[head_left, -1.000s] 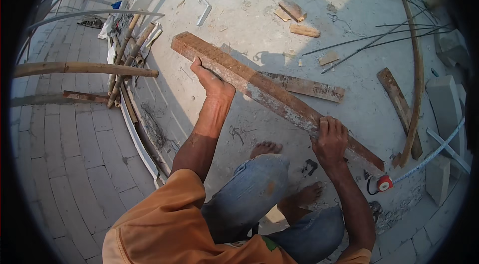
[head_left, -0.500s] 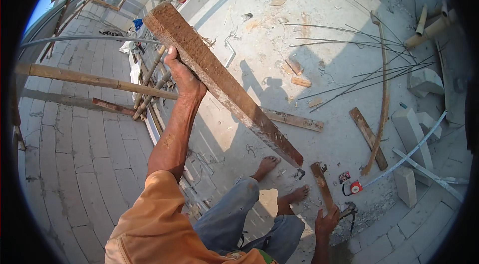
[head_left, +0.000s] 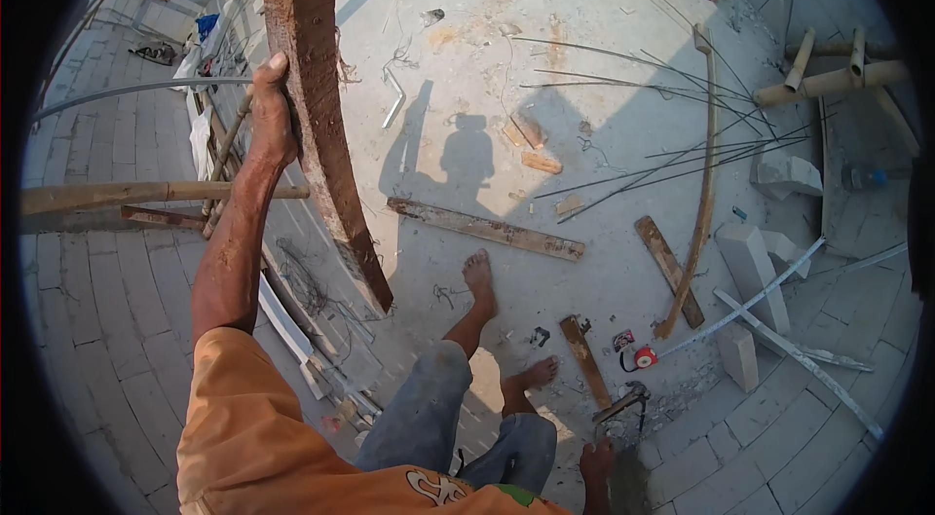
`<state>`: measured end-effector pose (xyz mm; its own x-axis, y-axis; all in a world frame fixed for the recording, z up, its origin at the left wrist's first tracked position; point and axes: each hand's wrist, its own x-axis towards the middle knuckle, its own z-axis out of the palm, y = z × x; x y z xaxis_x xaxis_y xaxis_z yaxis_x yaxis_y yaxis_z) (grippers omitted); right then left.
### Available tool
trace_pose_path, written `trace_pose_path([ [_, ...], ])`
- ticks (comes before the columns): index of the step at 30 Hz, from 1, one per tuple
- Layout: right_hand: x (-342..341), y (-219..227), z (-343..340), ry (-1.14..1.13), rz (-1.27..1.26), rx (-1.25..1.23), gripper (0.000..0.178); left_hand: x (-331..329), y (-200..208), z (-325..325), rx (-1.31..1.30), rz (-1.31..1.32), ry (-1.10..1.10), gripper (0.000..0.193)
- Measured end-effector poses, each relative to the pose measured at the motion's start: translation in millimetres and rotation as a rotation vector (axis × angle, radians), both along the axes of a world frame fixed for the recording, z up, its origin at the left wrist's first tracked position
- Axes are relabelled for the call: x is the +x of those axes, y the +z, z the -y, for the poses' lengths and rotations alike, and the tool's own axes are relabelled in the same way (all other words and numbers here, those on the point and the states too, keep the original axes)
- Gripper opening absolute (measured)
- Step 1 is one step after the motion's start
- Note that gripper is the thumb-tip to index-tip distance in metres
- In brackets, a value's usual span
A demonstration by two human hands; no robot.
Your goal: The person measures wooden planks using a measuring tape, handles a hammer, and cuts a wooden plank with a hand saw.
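The left arm stretches up and forward from the orange sleeve, its left hand (head_left: 271,116) clamped around the plank (head_left: 321,116) beside it. The right hand (head_left: 596,464) hangs low, far below that plank, fingers curled.

The left hand (head_left: 271,116) is gripping a long weathered brown wooden plank (head_left: 321,116) raised at upper left, while the right hand (head_left: 596,464) is reaching low near a claw hammer (head_left: 623,405) at bottom centre.

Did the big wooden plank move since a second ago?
Yes. The plank was lying low across the concrete floor, held in both hands. Now the left hand alone holds it lifted up on end, its top end raised well above the floor.
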<state>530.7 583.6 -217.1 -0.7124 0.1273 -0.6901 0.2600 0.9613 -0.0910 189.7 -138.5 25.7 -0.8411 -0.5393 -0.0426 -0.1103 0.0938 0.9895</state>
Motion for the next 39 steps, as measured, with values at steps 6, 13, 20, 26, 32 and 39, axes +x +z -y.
trace_pose_path([
  [6,-36,31,70,-0.087,0.236,0.039,0.034,-41,-101,52,-0.108,0.374,-0.181,0.066],
  [13,-85,11,114,0.024,0.146,-0.007,0.029,-81,-159,120,-0.216,0.417,-0.166,0.057],
  [20,-220,1,213,-0.049,0.194,-0.07,0.032,-111,-180,200,-0.236,0.46,-0.15,0.057],
  [26,-343,-59,264,0.165,0.215,-0.099,0.026,-193,-245,247,-0.151,0.478,-0.133,0.065],
  [32,-470,-68,335,0.089,0.116,-0.13,0.022,-229,-261,314,-0.075,0.552,-0.111,0.067],
  [39,-599,-28,424,0.069,0.175,-0.106,0.028,-282,-270,363,0.118,0.468,-0.033,0.06],
])
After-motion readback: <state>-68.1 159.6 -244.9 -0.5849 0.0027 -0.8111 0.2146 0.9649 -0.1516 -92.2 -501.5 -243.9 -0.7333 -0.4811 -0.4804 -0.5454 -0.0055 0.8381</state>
